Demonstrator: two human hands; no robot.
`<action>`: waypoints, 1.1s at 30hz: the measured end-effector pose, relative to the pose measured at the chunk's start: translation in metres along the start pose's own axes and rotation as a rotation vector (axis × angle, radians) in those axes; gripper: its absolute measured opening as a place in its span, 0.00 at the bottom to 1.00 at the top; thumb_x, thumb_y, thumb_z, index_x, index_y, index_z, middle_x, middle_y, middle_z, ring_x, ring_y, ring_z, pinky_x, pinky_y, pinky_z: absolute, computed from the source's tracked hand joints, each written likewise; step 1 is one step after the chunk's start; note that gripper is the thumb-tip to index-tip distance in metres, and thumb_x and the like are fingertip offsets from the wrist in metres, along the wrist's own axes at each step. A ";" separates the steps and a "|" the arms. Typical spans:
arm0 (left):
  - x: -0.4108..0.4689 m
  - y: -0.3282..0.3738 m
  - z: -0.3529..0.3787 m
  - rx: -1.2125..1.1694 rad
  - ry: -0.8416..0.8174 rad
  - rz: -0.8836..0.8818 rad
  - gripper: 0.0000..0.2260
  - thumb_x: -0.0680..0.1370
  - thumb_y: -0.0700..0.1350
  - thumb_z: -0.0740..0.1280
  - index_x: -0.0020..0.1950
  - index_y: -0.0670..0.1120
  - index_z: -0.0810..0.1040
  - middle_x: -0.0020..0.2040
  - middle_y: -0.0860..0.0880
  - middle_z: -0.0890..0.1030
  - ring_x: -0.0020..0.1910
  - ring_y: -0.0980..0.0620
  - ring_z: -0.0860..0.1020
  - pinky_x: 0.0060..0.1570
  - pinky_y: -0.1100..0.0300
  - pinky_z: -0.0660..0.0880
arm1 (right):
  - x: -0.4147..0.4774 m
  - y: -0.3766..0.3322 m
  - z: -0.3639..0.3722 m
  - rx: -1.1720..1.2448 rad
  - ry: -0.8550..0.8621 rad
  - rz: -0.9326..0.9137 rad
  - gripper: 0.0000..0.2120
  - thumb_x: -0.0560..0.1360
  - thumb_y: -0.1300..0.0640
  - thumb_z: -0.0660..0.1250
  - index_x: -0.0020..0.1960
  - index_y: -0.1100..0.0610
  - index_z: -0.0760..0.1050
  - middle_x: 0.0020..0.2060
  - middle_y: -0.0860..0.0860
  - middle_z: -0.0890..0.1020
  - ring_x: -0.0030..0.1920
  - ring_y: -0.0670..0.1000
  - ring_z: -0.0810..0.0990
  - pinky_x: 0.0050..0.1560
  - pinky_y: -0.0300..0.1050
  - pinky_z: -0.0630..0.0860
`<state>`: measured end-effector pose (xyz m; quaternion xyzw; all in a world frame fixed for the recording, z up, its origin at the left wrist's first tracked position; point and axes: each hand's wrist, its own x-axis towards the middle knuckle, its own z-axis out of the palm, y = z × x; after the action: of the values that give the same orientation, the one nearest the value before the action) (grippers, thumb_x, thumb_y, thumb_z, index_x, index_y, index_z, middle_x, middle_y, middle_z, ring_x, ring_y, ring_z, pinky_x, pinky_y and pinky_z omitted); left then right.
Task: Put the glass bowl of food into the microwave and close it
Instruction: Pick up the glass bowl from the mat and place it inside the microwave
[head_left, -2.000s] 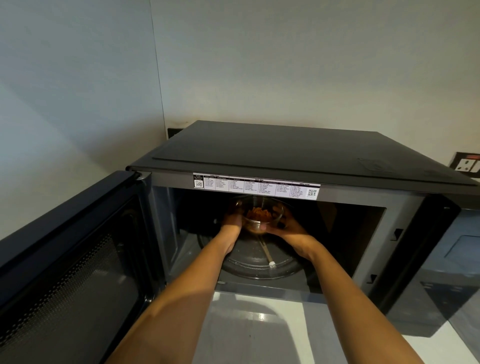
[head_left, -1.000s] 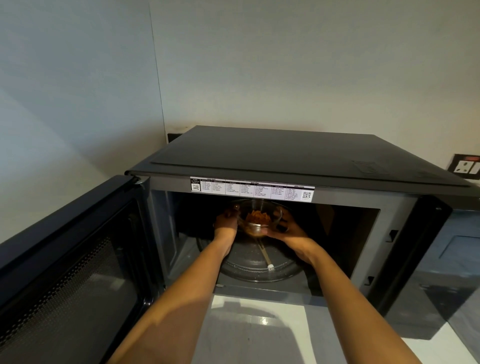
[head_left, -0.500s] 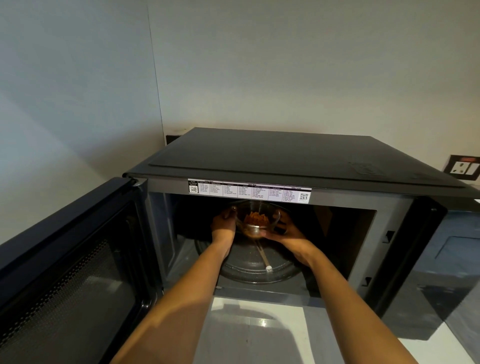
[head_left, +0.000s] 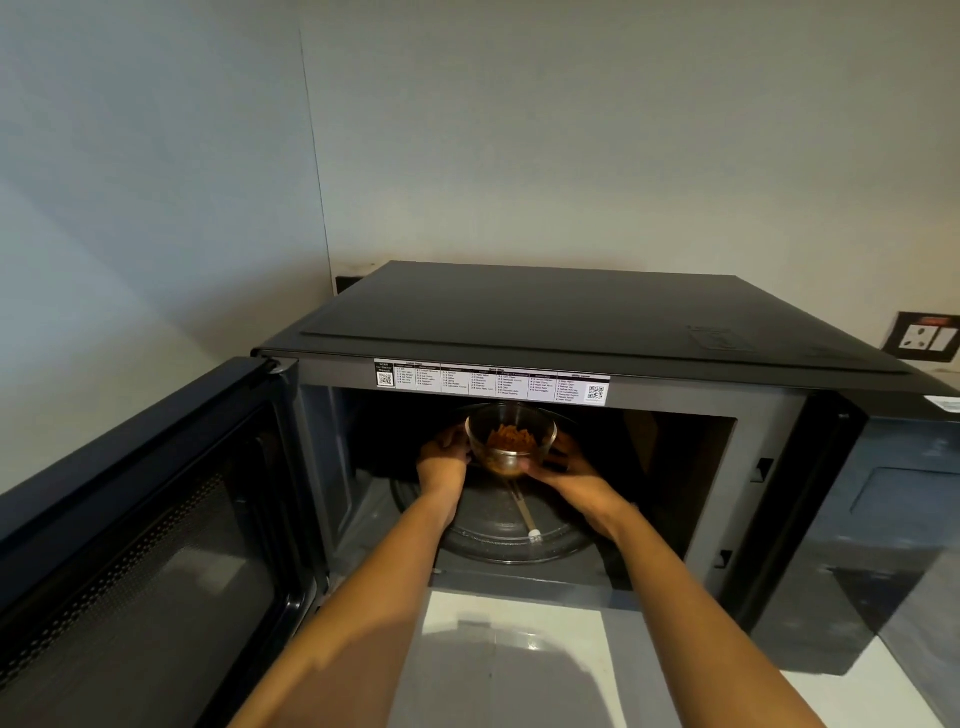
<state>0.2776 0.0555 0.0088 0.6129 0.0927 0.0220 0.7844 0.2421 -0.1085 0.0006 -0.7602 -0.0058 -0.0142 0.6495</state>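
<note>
Inside the open cavity of the microwave (head_left: 571, 322), a glass bowl (head_left: 511, 441) is held between both hands, over the far part of the glass turntable (head_left: 498, 535); whether its base touches the turntable cannot be told. Orange-brown food (head_left: 511, 439) is seen through the clear wall of the bowl. The left side of the bowl is grasped by the left hand (head_left: 441, 462), the fingers curled around its wall, and the right side is cupped by the right hand (head_left: 569, 475), the thumb laid near the base. Both bare forearms are stretched in from the near edge of the worktop (head_left: 519, 649), on which the microwave is set against the back wall. The microwave door (head_left: 140, 525) is swung fully open to the left, its mesh window turned upward. A white instruction label (head_left: 491, 379) is stuck along the top of the door frame, and a wall socket (head_left: 927, 344) is mounted at the far right
</note>
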 end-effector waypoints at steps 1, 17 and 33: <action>-0.003 0.000 0.000 -0.014 0.003 0.001 0.12 0.79 0.37 0.62 0.62 0.36 0.77 0.52 0.42 0.79 0.51 0.46 0.76 0.51 0.53 0.74 | -0.001 0.000 0.000 -0.007 0.005 -0.002 0.31 0.69 0.57 0.73 0.69 0.52 0.65 0.62 0.50 0.74 0.59 0.48 0.73 0.62 0.43 0.69; -0.067 0.012 0.002 0.265 0.054 0.049 0.15 0.78 0.40 0.61 0.63 0.42 0.78 0.63 0.38 0.79 0.63 0.41 0.76 0.67 0.47 0.72 | -0.040 -0.012 -0.002 -0.122 0.002 -0.036 0.26 0.75 0.54 0.67 0.70 0.55 0.64 0.68 0.54 0.70 0.69 0.53 0.68 0.70 0.48 0.64; -0.176 0.059 -0.043 0.765 0.090 0.477 0.17 0.82 0.40 0.57 0.70 0.39 0.72 0.69 0.40 0.73 0.67 0.42 0.73 0.68 0.53 0.70 | -0.184 -0.002 -0.005 -0.455 0.306 -0.136 0.26 0.78 0.50 0.60 0.73 0.58 0.59 0.71 0.56 0.64 0.70 0.55 0.65 0.67 0.43 0.62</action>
<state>0.1016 0.0854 0.0762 0.8613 -0.0155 0.1928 0.4698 0.0582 -0.1111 -0.0023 -0.8733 0.0445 -0.1734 0.4531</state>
